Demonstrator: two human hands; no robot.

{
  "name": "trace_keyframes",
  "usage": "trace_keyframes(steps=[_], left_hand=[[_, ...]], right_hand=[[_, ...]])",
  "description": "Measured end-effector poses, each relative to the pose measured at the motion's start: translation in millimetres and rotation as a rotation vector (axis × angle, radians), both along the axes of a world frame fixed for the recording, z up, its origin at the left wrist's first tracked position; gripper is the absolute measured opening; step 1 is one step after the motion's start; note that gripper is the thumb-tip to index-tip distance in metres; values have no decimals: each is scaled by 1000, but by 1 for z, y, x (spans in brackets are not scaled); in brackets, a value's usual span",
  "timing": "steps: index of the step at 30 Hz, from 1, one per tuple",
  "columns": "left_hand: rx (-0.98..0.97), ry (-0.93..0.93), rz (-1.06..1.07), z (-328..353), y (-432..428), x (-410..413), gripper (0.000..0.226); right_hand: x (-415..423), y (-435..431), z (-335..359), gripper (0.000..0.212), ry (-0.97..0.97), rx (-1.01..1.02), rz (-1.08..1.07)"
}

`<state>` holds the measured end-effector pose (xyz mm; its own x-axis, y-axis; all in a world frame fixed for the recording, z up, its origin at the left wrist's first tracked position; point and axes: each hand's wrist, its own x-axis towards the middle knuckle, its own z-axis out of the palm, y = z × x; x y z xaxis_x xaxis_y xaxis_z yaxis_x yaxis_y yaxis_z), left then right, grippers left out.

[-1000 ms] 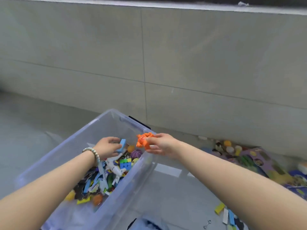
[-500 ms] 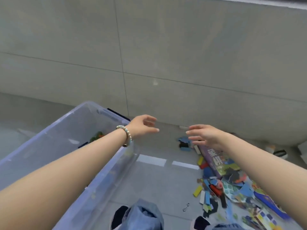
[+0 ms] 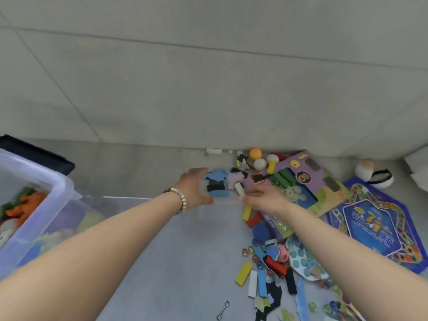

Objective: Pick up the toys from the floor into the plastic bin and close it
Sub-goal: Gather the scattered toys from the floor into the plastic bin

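The left hand (image 3: 194, 188) is spread wide, cupped beside a small heap of blue and black pieces (image 3: 216, 187). The right hand (image 3: 264, 198) reaches a white block (image 3: 238, 189), but blur hides whether it pinches it. At far left the plastic bin (image 3: 46, 170) stands open, with an orange toy (image 3: 25, 202) and others inside. To the right, balls (image 3: 259, 163), a purple box (image 3: 318, 174), a blue game board (image 3: 375, 218) and many loose blocks (image 3: 243, 273) lie on the floor. I judge much is left, and closing too.

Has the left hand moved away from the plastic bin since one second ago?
Yes. The left hand left the plastic bin, going right to the blue pieces near the wall.
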<state>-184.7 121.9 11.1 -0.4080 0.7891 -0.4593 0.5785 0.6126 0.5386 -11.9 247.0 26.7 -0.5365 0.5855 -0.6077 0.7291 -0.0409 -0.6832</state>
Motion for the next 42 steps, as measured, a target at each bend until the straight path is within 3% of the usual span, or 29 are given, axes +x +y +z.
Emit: trace_keyframes(steps=[5,13,18,22,26,35,42], left_hand=[[-2,31,-28,-51,33,-5,101],[27,207,-165,-83,57,-14,106],[43,303,-253,-81,67,-21,91],[80,292,-285,-85,66,-24,79],[73,254,-300,-84,67,-26,76],[7,224,-360,-80,67,-32,64],[54,147,-266,-74,60,-39,46]], right_hand=[[-15,11,-45,48,114,-14,-94],[-16,29,-56,28,241,-158,-272],[-26,57,-47,24,289,163,-176],[-33,71,-51,31,184,373,91],[-42,75,-65,45,-17,405,235],[-72,63,-74,46,-210,510,332],[-78,58,-76,55,-205,401,379]])
